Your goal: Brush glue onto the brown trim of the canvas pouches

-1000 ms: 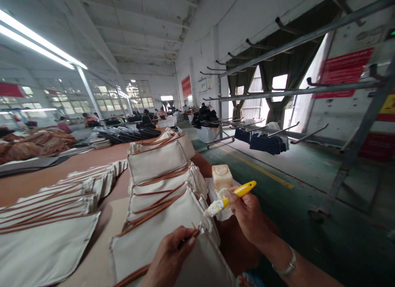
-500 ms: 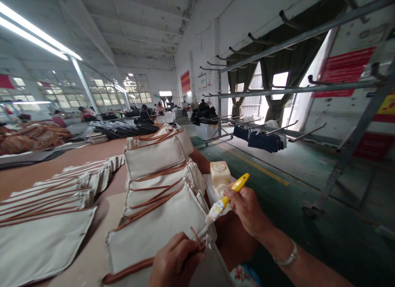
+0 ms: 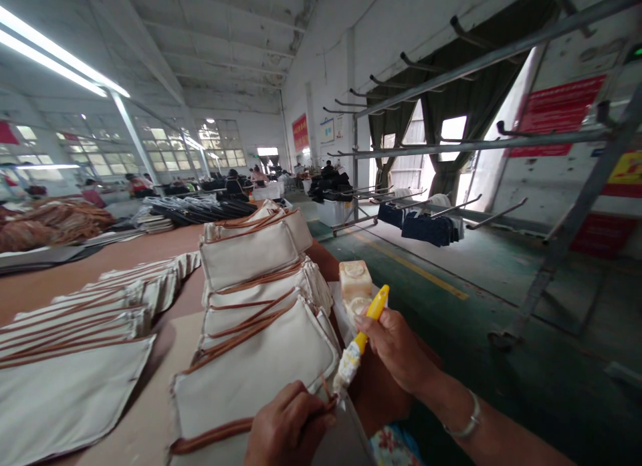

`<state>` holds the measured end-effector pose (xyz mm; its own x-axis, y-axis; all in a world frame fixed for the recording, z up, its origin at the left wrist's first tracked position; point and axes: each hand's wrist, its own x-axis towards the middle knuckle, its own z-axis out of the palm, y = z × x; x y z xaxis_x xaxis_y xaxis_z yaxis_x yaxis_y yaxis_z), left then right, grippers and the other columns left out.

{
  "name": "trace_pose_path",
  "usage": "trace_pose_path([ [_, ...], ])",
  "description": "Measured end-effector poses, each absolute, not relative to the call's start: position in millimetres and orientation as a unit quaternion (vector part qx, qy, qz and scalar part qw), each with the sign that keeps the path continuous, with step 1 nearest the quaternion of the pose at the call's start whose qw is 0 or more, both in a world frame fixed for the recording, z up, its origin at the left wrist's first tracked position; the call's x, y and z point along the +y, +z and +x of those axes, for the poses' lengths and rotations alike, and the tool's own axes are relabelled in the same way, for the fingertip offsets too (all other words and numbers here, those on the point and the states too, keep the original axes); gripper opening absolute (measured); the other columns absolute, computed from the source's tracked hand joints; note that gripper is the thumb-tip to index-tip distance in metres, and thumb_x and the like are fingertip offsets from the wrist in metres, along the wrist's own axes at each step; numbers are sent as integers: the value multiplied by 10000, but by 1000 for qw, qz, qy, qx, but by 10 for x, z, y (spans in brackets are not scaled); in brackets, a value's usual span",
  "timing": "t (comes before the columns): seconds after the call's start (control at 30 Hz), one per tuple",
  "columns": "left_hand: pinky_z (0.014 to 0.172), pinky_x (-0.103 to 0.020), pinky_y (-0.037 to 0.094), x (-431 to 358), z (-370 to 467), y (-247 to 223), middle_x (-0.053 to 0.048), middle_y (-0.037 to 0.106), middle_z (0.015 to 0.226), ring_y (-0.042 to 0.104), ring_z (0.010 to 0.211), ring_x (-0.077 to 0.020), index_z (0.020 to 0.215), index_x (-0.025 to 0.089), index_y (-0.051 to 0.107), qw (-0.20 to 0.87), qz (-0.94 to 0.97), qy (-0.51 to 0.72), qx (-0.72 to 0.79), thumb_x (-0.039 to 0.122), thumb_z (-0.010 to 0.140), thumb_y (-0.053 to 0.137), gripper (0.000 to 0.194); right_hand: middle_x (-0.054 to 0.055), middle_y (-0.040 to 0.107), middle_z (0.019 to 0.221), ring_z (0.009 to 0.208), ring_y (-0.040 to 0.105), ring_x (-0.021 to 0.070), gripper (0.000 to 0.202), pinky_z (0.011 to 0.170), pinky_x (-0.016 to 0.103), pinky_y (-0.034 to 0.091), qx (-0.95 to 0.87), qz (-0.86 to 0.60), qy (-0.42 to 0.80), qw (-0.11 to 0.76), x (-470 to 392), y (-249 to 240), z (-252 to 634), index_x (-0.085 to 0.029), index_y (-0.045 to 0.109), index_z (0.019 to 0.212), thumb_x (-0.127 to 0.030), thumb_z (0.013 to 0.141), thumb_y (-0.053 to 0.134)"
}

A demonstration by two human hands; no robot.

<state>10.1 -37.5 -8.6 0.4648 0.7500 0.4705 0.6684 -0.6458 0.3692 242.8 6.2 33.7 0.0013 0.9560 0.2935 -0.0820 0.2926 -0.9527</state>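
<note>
My right hand (image 3: pixel 396 345) is closed around a yellow-handled brush (image 3: pixel 374 309), whose bristles, coated in white paste, point down at the corner of the nearest bag piece. My left hand (image 3: pixel 291 422) pinches the end of a thin brown strap (image 3: pixel 328 394) at that corner, just left of the bristle tip. Under and behind my left hand, cream bag pieces (image 3: pixel 261 349) with brown straps lie overlapped in a row. Beyond the brush, a cream-coloured container (image 3: pixel 356 279) with paste stands at the table's right edge.
More cream pieces (image 3: pixel 75 392) lie overlapped at the left. Brown material (image 3: pixel 65 222) and dark items (image 3: pixel 200 208) are piled farther back. A metal rack (image 3: pixel 552 259) with prongs stands on the green floor at the right. People sit in the background.
My right hand has brought the brush down and slightly left, its handle now steeper and its bristles at the strap end. My left hand has barely moved.
</note>
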Motion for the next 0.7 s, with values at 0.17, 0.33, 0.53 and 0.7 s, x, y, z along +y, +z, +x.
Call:
trace_pose_path([
  [0.17,623,-171,509,-351,64,-163,-17,670,766,666,691,-125,879,259,689,81,844,329,417,345,933,568,158,-51,396,567,508,302,106,346,461,235,248,-506,-367,517,585,-8,282,2458,-170,544,739,-456,885,672],
  [0.33,712,-200,526,-260,20,-478,-38,667,885,667,777,-140,949,250,651,18,807,389,444,365,960,513,180,-78,346,516,464,259,88,377,422,214,193,-404,-393,508,652,-23,163,2690,-170,545,765,-482,846,740],
  [0.53,684,-245,507,-157,-10,-803,-36,639,881,641,768,-163,961,251,615,-42,802,351,481,373,976,474,188,-83,337,489,428,247,65,386,400,194,170,-330,-399,513,685,-194,17,2849,-151,589,770,-467,783,809],
  [0.7,703,-299,467,-158,17,-699,-33,636,841,604,769,-187,836,237,618,-110,808,290,501,232,940,521,143,-80,322,483,413,234,60,410,379,187,169,-319,-414,508,685,-285,-54,2877,-143,611,743,-503,769,807],
])
